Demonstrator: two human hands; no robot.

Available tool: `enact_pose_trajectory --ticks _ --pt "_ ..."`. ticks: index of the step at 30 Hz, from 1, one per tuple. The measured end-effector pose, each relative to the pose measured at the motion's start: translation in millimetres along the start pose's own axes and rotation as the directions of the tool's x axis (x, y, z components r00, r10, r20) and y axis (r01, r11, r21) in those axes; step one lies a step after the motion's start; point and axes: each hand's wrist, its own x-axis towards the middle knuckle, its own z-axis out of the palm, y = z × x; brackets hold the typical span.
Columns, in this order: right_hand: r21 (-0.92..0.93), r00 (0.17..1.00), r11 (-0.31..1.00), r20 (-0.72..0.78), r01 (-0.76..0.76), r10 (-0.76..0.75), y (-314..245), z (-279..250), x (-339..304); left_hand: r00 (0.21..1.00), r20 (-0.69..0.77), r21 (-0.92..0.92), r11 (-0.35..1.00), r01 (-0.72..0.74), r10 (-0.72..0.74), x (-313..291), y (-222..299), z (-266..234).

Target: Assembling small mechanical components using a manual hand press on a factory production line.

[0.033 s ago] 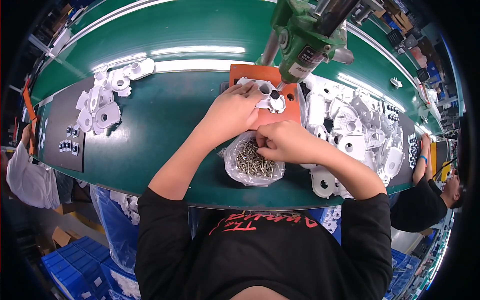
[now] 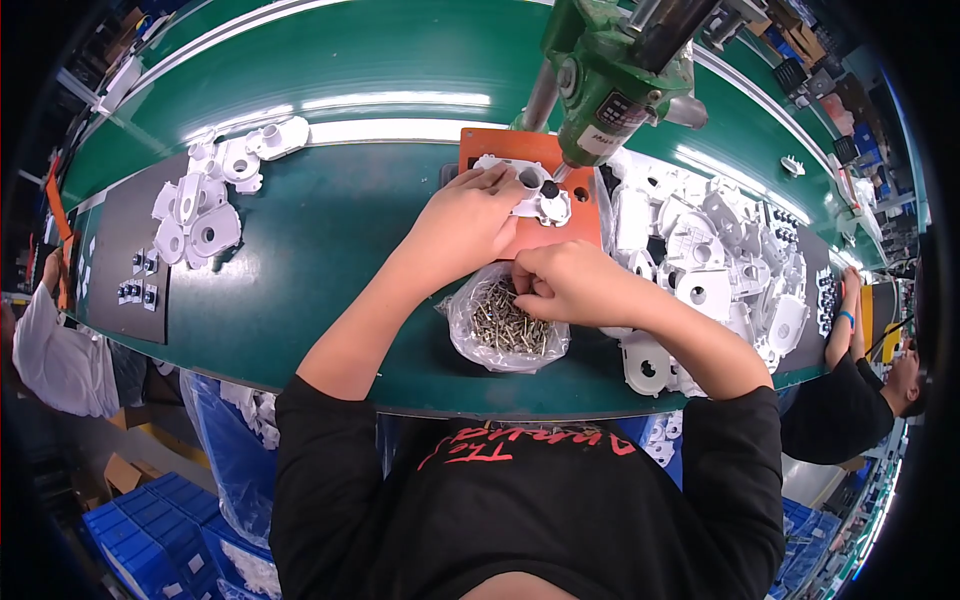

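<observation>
My left hand (image 2: pixel 482 205) is closed on the left side of a white plastic housing (image 2: pixel 553 208). The housing lies on an orange plate (image 2: pixel 540 240) under a green press-like machine head (image 2: pixel 610 90), and a small black part (image 2: pixel 549 188) sits in it. Nearer to me, a clear plastic bag (image 2: pixel 462 335) holds a heap of small metal screws (image 2: pixel 508 322). My right hand (image 2: pixel 560 280) reaches into the bag's right side with thumb and fingers pinched together. Whatever is between those fingertips is hidden.
White plastic housings (image 2: pixel 705 265) are piled to the right of the plate. A smaller group of white parts (image 2: pixel 200 215) stands at the left, by small black-and-white pieces (image 2: pixel 140 280) on a dark mat. Co-workers' arms (image 2: pixel 845 320) show at both edges. Blue crates (image 2: pixel 150 530) stand below.
</observation>
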Motion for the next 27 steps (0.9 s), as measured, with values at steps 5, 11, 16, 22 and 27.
enact_pose_trajectory --ticks 5,11,16,22,27 --pt "0.077 1.000 0.997 -0.021 -0.019 0.021 2 2 -1 1.000 0.004 -0.009 1.000 0.009 -0.009 0 1 0" --pt "0.138 0.997 0.987 0.032 -0.077 0.073 2 -2 -2 1.000 0.016 -0.013 1.000 0.021 -0.021 0 0 1" --pt "0.374 0.994 0.927 -0.097 -0.016 0.056 7 -4 -5 1.000 0.003 -0.006 1.000 0.009 -0.009 0 0 -1" --pt "0.660 0.942 0.743 -0.165 -0.116 0.294 28 -11 -12 1.000 -0.005 -0.030 1.000 -0.008 0.008 0 1 -3" --pt "0.613 0.839 0.782 -0.367 -0.107 0.402 59 -13 -13 1.000 -0.003 -0.037 0.999 -0.010 0.010 0 -1 -1"
